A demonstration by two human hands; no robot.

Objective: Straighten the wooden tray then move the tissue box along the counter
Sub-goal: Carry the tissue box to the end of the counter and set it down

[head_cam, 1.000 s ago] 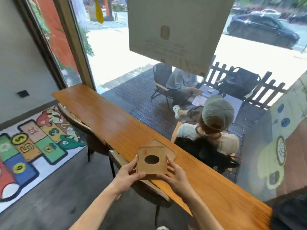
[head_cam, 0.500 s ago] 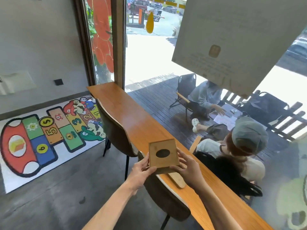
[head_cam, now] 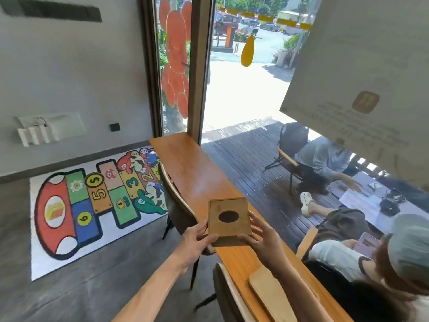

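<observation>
both hands gripping the tissue box (head_cam: 229, 219) mid-frame over the counter (head_cam: 185, 163) | left hand (head_cam: 197, 240) pinching its left edge | right hand (head_cam: 262, 238) cupping the right | tray (head_cam: 271, 291) lying lower right, behind the right arm

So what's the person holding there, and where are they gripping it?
The wooden tissue box, gripped by its two long sides: left hand on one, right hand on the other.

Tissue box (head_cam: 229, 219) over worktop (head_cam: 185, 163), between left hand (head_cam: 193, 242) and right hand (head_cam: 267, 244). Tray (head_cam: 271, 291) on worktop, nearer the camera. Chair (head_cam: 178, 201) left of worktop.
</observation>
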